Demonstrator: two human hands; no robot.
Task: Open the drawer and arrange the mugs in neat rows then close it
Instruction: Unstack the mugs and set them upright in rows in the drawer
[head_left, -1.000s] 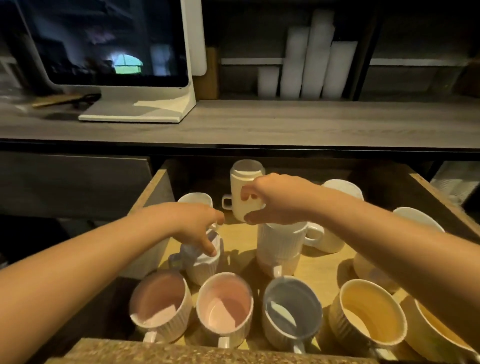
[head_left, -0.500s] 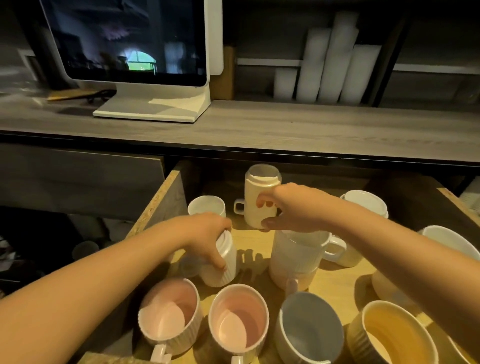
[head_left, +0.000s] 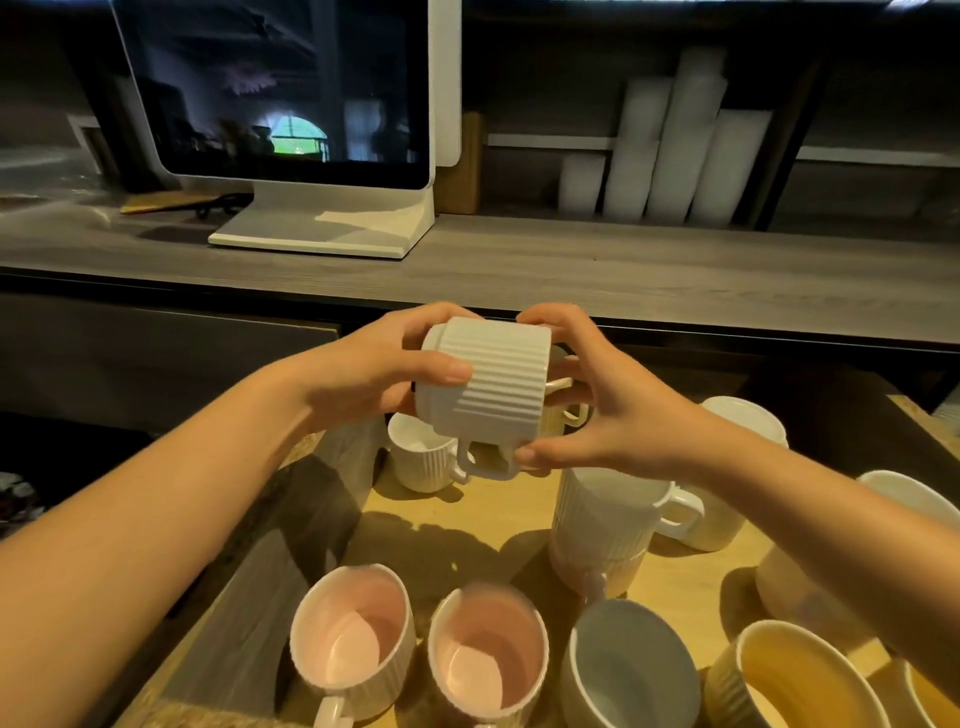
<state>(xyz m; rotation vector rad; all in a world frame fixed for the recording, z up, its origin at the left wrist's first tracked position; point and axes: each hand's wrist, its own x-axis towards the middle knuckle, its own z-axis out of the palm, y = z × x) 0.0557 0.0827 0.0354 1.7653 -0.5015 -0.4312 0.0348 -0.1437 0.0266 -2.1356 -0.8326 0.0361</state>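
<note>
The drawer (head_left: 441, 525) stands open below the counter, with several mugs inside. Both my hands hold a white ribbed mug (head_left: 485, 382) on its side in the air above the drawer's back. My left hand (head_left: 384, 371) grips its base end, thumb across the ribs. My right hand (head_left: 587, 400) grips its rim end, and a second cream mug (head_left: 563, 410) shows between its fingers. Along the drawer's front stand two pink-lined mugs (head_left: 353, 634) (head_left: 488, 654), a blue-lined mug (head_left: 631, 670) and a yellow-lined mug (head_left: 795, 686). An upturned white mug sits stacked on another (head_left: 602, 525) in the middle.
A small white mug (head_left: 423, 454) stands at the drawer's back left. More white mugs (head_left: 743, 426) line the right side under my right arm. A white monitor (head_left: 291, 124) rests on the grey counter (head_left: 571, 265). White cup stacks (head_left: 670, 140) fill the shelf behind.
My left hand lifted the white ribbed mug out of the drawer and tipped it sideways. My right hand rose from the back mug and took hold of its other end.
</note>
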